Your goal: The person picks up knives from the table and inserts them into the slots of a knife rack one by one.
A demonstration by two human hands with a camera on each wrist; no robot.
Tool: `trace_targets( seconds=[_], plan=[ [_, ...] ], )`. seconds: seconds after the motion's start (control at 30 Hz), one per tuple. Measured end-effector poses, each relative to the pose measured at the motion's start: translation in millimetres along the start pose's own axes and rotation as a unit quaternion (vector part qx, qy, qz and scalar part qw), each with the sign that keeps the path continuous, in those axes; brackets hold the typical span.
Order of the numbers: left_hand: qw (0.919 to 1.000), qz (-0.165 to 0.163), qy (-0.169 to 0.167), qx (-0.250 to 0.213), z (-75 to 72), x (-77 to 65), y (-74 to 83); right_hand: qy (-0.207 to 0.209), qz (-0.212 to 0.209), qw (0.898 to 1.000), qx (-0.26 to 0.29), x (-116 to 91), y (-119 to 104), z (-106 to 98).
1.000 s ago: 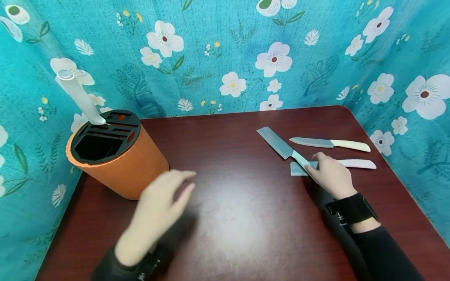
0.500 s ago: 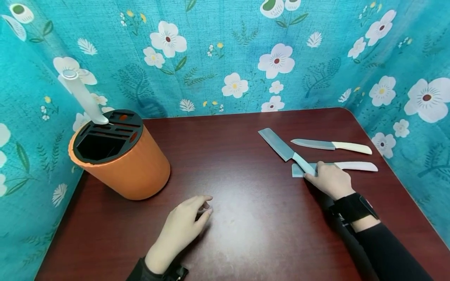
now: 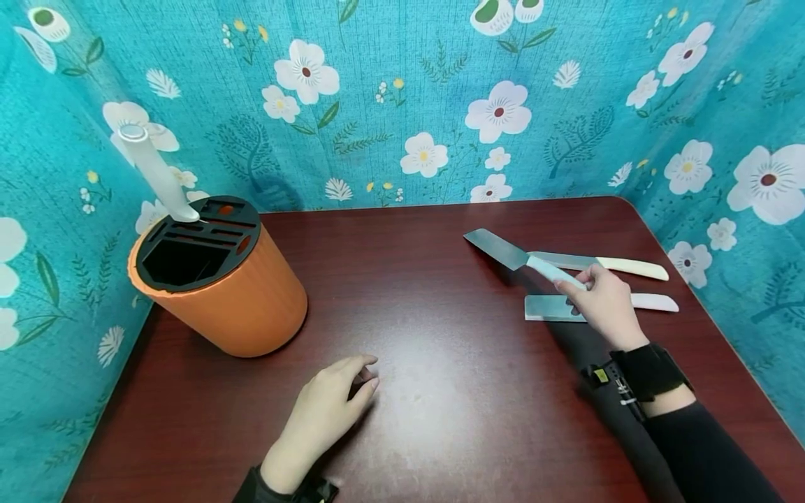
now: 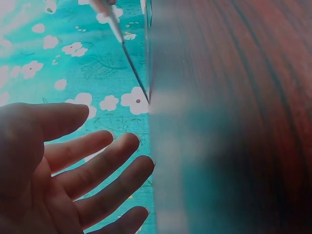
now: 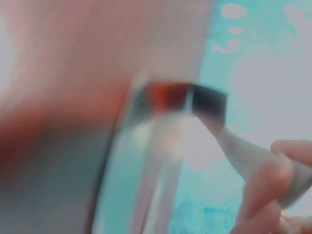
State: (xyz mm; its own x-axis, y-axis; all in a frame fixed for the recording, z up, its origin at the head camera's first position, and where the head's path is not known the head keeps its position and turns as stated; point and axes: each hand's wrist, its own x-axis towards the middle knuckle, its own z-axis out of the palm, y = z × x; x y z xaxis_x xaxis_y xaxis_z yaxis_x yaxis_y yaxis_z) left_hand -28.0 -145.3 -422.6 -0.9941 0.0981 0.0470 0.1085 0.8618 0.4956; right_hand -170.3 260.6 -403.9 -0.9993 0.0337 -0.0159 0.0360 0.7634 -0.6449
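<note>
My right hand (image 3: 605, 305) pinches the pale handle of a cleaver (image 3: 498, 249), its broad blade pointing back and left. The handle end is lifted, while the blade's far corner is close over the tabletop. In the right wrist view the fingers (image 5: 267, 181) wrap the handle and the blade is blurred. A second broad-bladed knife (image 3: 552, 308) with a white handle lies under that hand, partly hidden by it. Behind is a pointed knife (image 3: 632, 267) with a cream handle, its blade overlapped by the cleaver. My left hand (image 3: 319, 412) rests at the front with relaxed fingers, holding nothing.
At the left stands an orange round knife block (image 3: 251, 307) with a black slotted top. A white-handled knife (image 3: 157, 175) is upright in one slot, leaning left. The dark wooden table (image 3: 402, 279) meets a turquoise flowered curtain (image 3: 377, 91) at its back and sides.
The left hand moved right and forward from near the block, then settled. The right hand has raised the cleaver's handle off the second broad-bladed knife, tilting the blade.
</note>
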Motion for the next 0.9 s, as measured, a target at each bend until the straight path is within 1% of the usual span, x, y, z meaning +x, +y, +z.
trace_targets(
  seconds=[0.07, 0.13, 0.23, 0.3, 0.37, 0.43, 0.53, 0.63, 0.67, 0.7, 0.77, 0.83, 0.9],
  plan=[
    [0.9999, -0.01, 0.005, 0.0, -0.7, -0.4, 0.4, 0.019, 0.008, 0.999, 0.049, 4.0, -10.4, -3.4],
    [0.9997, -0.022, 0.01, 0.001, -2.8, 0.4, 1.3, 0.051, 0.006, 0.995, 0.089, 9.8, -23.0, -6.2],
    [0.999, -0.039, 0.021, 0.003, -9.5, 3.4, 3.0, 0.104, -0.018, 0.985, 0.137, 20.6, -44.5, -11.5],
    [0.9986, -0.044, 0.029, 0.003, -16.9, 6.1, 4.6, 0.127, -0.054, 0.98, 0.145, 24.8, -60.8, -16.9],
    [0.9983, -0.042, 0.04, 0.006, -26.6, 9.1, 6.7, 0.132, -0.096, 0.974, 0.155, 25.2, -78.9, -23.1],
    [0.9977, -0.028, 0.062, 0.007, -37.9, 12.7, 10.0, 0.13, -0.144, 0.967, 0.168, 21.6, -99.7, -28.1],
    [0.9955, 0.006, 0.094, 0.003, -55.6, 18.7, 18.6, 0.116, -0.227, 0.95, 0.182, 11.1, -133.8, -30.2],
    [0.9917, 0.053, 0.117, -0.011, -70.8, 23.3, 31.8, 0.081, -0.318, 0.929, 0.171, -3.9, -164.5, -25.5],
    [0.9898, 0.072, 0.122, -0.014, -75.0, 24.2, 37.2, 0.063, -0.348, 0.921, 0.163, -9.5, -173.2, -23.1],
    [0.9874, 0.093, 0.127, -0.016, -78.6, 24.9, 42.9, 0.046, -0.381, 0.91, 0.154, -15.0, -180.9, -20.6],
    [0.9801, 0.138, 0.141, -0.021, -84.9, 25.9, 54.6, 0.008, -0.442, 0.887, 0.135, -25.8, -195.0, -15.3],
    [0.9694, 0.186, 0.158, -0.026, -89.5, 26.4, 65.8, -0.027, -0.496, 0.86, 0.116, -35.8, -206.2, -10.8],
    [0.9583, 0.227, 0.169, -0.037, -93.1, 26.6, 75.5, -0.057, -0.539, 0.834, 0.104, -44.2, -214.8, -7.3]
  ],
)
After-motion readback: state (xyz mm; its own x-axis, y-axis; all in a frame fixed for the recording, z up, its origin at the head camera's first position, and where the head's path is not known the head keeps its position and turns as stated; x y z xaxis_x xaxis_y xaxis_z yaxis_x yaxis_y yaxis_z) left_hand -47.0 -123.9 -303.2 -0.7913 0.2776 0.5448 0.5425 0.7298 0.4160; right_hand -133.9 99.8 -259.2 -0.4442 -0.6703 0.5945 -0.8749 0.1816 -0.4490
